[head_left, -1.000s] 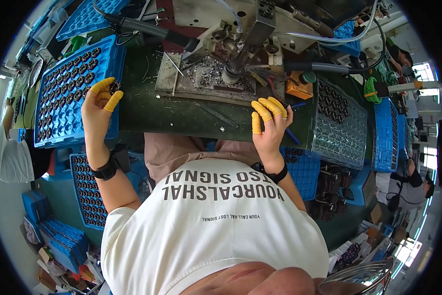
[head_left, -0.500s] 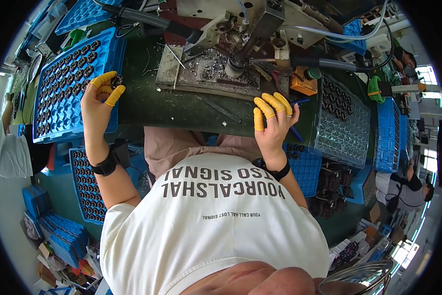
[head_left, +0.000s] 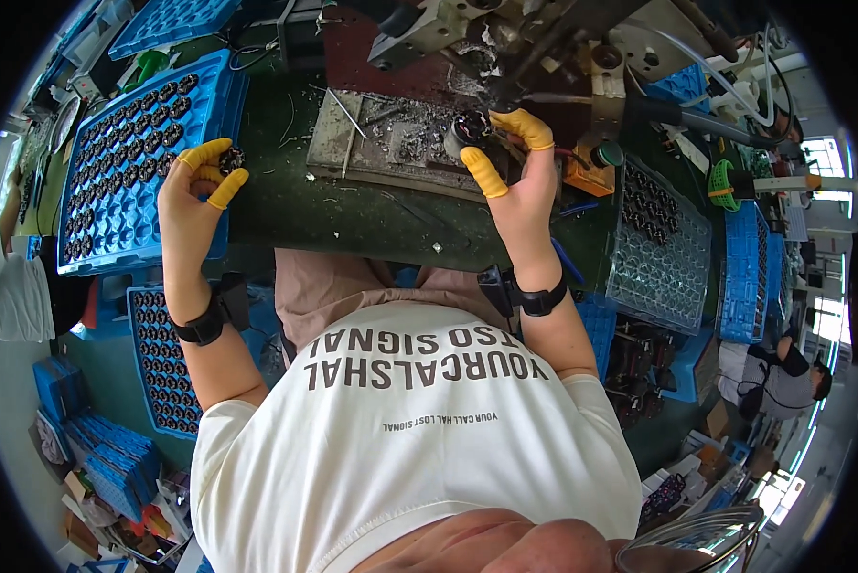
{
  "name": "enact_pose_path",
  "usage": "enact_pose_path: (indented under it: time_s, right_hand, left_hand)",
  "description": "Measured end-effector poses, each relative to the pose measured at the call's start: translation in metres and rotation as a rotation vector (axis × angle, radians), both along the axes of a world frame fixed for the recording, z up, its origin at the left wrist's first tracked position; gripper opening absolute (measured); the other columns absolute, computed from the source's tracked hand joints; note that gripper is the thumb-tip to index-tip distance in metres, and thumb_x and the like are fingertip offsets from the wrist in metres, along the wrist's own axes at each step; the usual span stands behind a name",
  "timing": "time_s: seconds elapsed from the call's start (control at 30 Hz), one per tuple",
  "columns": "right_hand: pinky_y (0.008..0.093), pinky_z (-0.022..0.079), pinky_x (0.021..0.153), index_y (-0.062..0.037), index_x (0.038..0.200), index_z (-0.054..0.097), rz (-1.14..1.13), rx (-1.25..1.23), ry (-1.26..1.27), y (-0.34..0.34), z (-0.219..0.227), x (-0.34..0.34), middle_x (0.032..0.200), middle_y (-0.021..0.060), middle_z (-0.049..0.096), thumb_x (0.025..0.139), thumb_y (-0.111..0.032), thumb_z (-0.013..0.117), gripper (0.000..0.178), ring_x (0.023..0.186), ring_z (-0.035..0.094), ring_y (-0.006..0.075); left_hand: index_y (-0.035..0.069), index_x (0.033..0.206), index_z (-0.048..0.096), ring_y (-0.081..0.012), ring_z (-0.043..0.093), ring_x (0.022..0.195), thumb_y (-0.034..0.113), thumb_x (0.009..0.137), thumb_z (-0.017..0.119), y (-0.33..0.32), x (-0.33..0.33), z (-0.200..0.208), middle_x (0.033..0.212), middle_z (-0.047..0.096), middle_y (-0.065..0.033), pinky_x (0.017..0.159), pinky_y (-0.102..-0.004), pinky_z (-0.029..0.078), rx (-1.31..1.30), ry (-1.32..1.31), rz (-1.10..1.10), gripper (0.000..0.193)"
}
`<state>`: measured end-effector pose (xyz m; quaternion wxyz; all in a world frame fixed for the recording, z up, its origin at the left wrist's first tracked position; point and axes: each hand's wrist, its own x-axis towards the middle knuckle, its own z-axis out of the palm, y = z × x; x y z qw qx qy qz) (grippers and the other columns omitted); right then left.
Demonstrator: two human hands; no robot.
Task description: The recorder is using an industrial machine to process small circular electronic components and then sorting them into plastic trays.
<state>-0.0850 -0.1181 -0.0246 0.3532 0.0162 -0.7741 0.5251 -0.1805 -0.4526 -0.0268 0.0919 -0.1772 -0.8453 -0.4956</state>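
Observation:
My left hand, wearing yellow finger cots, pinches a small dark ring-shaped part beside the right edge of a blue tray. Several rows of similar dark parts sit in that tray. At the machine, my right hand, also in yellow cots, has its thumb and index finger on either side of a round dark part on a metal holder. The fingertips touch or nearly touch the part's rim. The holder stands on a metal base plate strewn with dark shavings.
Metal press arms hang close above my right hand. An orange box stands right of it, and blue-handled tweezers or pliers lie nearby. A clear tray, partly filled with dark parts, is at the right. Another filled blue tray sits lower left.
My right hand has moved up and left from the bench front to the holder. The press arms have lifted off it, exposing the round part. My left hand keeps its part, almost unmoved.

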Motion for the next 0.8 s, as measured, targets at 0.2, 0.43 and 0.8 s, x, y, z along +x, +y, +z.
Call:
enact_pose_path:
  time_s: [0.2, 0.43, 0.8]
  right_hand:
    - [0.0354, 0.049, 0.080, -0.0034, 0.100, 0.057, -0.092, 0.409, -0.024, 0.004, 0.012, -0.010, 0.098, 0.0119, 0.060, 0.071, -0.017, 0.082, 0.040, 0.089, 0.060, 0.0283]
    - [0.0350, 0.050, 0.078, -0.0018, 0.101, 0.056, -0.066, 0.286, -0.065, 0.000, 0.012, -0.010, 0.092, 0.0109, 0.062, 0.069, -0.020, 0.085, 0.046, 0.085, 0.061, 0.0271]
    - [0.0309, 0.051, 0.080, 0.0001, 0.105, 0.062, -0.046, 0.112, -0.071, 0.011, 0.019, 0.007, 0.100, 0.0107, 0.064, 0.072, -0.016, 0.083, 0.042, 0.089, 0.063, 0.0207]
  left_hand:
    - [0.003, 0.112, 0.066, -0.0079, 0.054, 0.073, 0.001, 0.075, 0.077, -0.001, 0.004, 0.005, 0.092, 0.058, -0.0018, 0.065, -0.0191, 0.046, -0.038, 0.003, 0.016, 0.039]
    - [0.003, 0.111, 0.066, -0.0085, 0.054, 0.072, 0.002, 0.075, 0.077, 0.000, 0.005, 0.006, 0.092, 0.058, -0.0015, 0.065, -0.0194, 0.046, -0.041, 0.002, 0.012, 0.039]
    - [0.004, 0.108, 0.067, -0.0116, 0.059, 0.075, 0.005, 0.072, 0.079, 0.059, 0.006, 0.029, 0.091, 0.060, -0.0049, 0.067, -0.0223, 0.047, -0.037, 0.010, -0.137, 0.038]
